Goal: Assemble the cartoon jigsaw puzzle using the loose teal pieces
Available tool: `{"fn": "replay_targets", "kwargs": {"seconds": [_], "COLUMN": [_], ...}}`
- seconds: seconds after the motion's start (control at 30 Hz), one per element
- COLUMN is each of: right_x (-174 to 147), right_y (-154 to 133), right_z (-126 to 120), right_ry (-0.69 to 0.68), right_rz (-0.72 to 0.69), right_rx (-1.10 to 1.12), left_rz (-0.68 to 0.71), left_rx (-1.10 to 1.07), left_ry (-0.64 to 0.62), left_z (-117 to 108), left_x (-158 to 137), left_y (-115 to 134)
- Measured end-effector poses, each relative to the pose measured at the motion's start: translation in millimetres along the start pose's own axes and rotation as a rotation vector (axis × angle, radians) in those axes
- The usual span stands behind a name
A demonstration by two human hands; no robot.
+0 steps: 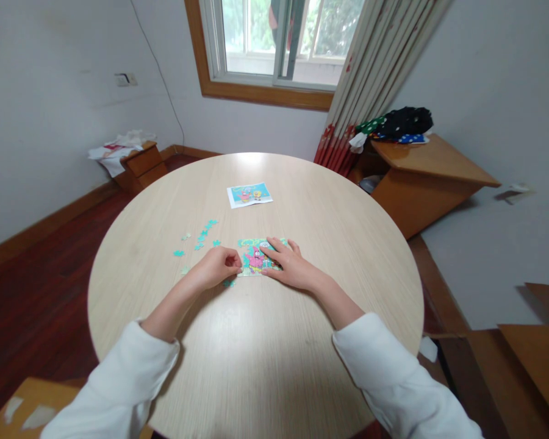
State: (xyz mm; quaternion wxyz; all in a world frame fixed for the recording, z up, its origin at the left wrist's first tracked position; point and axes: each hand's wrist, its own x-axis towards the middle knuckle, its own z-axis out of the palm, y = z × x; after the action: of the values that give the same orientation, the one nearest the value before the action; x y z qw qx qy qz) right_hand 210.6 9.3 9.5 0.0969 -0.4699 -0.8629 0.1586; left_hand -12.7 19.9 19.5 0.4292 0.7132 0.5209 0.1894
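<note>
A partly joined jigsaw puzzle (255,259) with a pink cartoon figure and a green border lies flat on the round table. My left hand (220,266) is at its left edge, thumb and fingers closed in a pinch; whatever may be between the fingertips is hidden. Across the right part of the puzzle rests my right hand (290,263), palm down with fingers spread, covering some of the picture. Loose turquoise puzzle pieces (203,235) are scattered left of and behind my left hand. One more loose piece (229,283) sits just below that hand.
Beyond the puzzle, a printed picture sheet (250,195) lies on the round wooden table (256,366). A wooden cabinet (432,164) with cloths on top stands at the right, near the curtain (375,67). Back left is a small drawer unit (144,164) with papers or cloth.
</note>
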Motion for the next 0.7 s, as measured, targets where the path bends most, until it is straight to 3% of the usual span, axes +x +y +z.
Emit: {"fn": "replay_targets", "kwargs": {"seconds": [0.7], "right_x": [0.2], "right_y": [0.5], "right_z": [1.4], "right_ry": [-0.015], "right_rz": [0.008], "right_rx": [-0.019], "left_rz": [0.032], "left_rx": [0.439], "left_ry": [0.056], "left_z": [1.6], "left_x": [-5.0], "left_y": [16.7]}}
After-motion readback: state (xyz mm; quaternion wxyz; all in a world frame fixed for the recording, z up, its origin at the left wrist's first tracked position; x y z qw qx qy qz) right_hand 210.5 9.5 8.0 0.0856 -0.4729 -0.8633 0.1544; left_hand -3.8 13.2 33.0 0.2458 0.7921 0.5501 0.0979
